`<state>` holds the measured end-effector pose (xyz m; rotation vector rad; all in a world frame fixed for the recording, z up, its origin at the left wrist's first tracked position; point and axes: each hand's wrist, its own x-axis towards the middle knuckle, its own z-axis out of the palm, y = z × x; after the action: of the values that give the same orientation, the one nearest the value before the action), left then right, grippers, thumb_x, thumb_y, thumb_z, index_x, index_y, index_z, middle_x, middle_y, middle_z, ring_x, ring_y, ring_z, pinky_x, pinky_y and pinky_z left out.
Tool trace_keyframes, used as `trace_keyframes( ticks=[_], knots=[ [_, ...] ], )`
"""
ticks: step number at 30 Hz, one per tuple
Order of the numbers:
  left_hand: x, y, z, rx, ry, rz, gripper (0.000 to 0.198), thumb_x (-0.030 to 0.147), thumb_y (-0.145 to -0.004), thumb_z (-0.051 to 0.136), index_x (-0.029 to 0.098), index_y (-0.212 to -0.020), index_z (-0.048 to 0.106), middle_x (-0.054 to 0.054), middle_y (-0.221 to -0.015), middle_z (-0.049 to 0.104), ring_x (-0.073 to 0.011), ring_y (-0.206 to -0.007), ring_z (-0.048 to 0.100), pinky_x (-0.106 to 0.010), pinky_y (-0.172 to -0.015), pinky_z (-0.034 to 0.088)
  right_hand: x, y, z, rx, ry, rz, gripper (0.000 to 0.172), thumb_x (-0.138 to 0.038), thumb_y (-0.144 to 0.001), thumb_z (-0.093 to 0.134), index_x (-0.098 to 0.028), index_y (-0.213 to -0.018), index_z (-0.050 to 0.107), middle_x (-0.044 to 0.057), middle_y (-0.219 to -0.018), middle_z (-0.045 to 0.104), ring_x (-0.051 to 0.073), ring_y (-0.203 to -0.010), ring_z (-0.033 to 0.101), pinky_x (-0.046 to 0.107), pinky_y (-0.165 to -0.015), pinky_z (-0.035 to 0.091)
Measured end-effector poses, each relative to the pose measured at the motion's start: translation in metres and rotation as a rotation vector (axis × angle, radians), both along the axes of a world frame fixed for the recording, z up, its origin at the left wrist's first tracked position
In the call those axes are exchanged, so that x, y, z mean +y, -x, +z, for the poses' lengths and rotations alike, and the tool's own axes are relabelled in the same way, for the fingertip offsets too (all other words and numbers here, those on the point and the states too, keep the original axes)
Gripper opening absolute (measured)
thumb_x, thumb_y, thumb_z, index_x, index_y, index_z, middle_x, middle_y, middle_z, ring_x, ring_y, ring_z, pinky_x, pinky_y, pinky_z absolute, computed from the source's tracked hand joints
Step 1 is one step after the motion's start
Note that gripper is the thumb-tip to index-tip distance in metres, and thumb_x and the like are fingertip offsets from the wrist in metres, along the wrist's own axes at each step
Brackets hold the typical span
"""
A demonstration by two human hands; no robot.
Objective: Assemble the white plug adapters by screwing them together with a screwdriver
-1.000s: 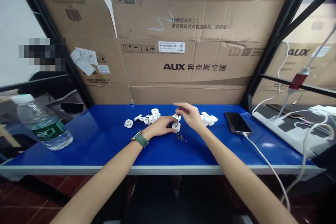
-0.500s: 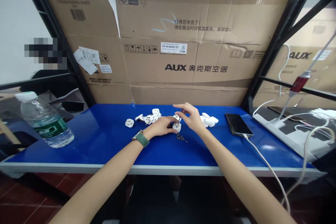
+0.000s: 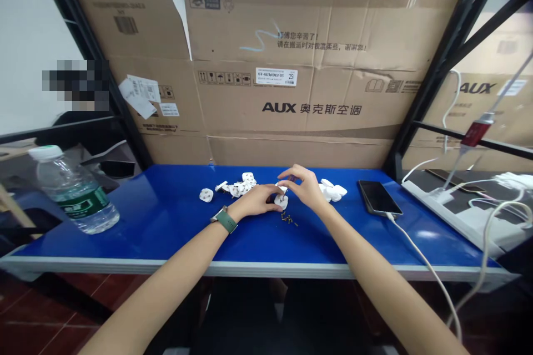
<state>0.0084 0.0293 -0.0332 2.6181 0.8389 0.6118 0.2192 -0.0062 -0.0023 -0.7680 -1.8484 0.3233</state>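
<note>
My left hand (image 3: 262, 199) steadies a small white rounded-square plastic housing (image 3: 281, 203) on the blue tabletop, gripping it between thumb and fingers. Above it, my right hand (image 3: 303, 182) pinches a thin dark shaft (image 3: 285, 193), which looks like a small screwdriver; the fingers hide most of it. Its lower end points down at the housing. Several small brass-coloured screws (image 3: 288, 218) lie just in front of the housing. To the left is a pile of similar white housings (image 3: 239, 187), with one housing (image 3: 206, 194) apart from it. Plain white rounded pieces (image 3: 333, 191) are heaped beyond my right wrist.
A phone (image 3: 380, 197) with a white cable lies at the right, near a white power strip (image 3: 452, 222). A water bottle (image 3: 79, 194) stands at the left end. Behind the blue table (image 3: 166, 238), a large cardboard sheet (image 3: 233, 116) rises between black posts.
My right index finger has curled down toward the thumb around the thin shaft. My left hand stays on the housing. The view has shifted very slightly.
</note>
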Motion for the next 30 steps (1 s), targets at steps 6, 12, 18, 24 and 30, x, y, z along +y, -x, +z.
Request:
trace_keyframes(
  ticks=[6,12,18,24,30],
  knots=[
    [0.001,0.000,-0.003,-0.006,0.000,0.029,0.046,0.045,-0.081,0.080,0.024,-0.120,0.067,-0.004,-0.107,0.073,-0.0210,-0.083,0.067,-0.030,-0.075,0.049,-0.005,-0.001,0.000,-0.047,0.030,0.092,0.034,-0.032,-0.104,0.044,-0.022,-0.131,0.062,0.008,-0.108,0.068,0.021,-0.099,0.064,0.036,-0.090,0.051],
    [-0.001,-0.001,-0.001,0.004,-0.039,0.023,0.043,0.045,-0.082,0.079,0.024,-0.117,0.069,-0.006,-0.112,0.072,-0.0243,-0.094,0.069,-0.033,-0.084,0.050,0.002,0.004,-0.005,0.005,0.065,0.077,0.021,-0.029,-0.095,0.060,-0.024,-0.113,0.071,0.004,-0.097,0.072,0.020,-0.087,0.066,0.033,-0.082,0.053],
    [-0.001,-0.001,0.001,0.018,-0.023,0.018,0.043,0.047,-0.082,0.079,0.024,-0.117,0.069,-0.006,-0.117,0.072,-0.0249,-0.098,0.069,-0.033,-0.084,0.051,0.007,0.003,-0.007,0.063,0.066,-0.029,0.019,-0.037,-0.083,0.079,-0.023,-0.094,0.072,0.002,-0.084,0.069,0.017,-0.071,0.060,0.030,-0.070,0.050],
    [0.001,-0.001,-0.002,0.006,-0.020,0.015,0.044,0.044,-0.082,0.080,0.024,-0.118,0.068,-0.005,-0.119,0.072,-0.0252,-0.103,0.068,-0.034,-0.089,0.050,-0.001,0.003,-0.002,0.009,0.039,-0.056,0.018,-0.038,-0.090,0.070,-0.022,-0.096,0.070,0.002,-0.083,0.066,0.017,-0.071,0.058,0.031,-0.070,0.049],
    [-0.001,-0.001,-0.001,0.009,-0.062,0.029,0.043,0.047,-0.082,0.079,0.024,-0.117,0.068,-0.005,-0.114,0.071,-0.0250,-0.099,0.068,-0.034,-0.087,0.050,-0.004,0.002,-0.001,-0.026,-0.014,0.027,0.031,-0.025,-0.100,0.048,-0.023,-0.127,0.064,0.007,-0.106,0.070,0.021,-0.096,0.066,0.034,-0.083,0.052]
  ],
)
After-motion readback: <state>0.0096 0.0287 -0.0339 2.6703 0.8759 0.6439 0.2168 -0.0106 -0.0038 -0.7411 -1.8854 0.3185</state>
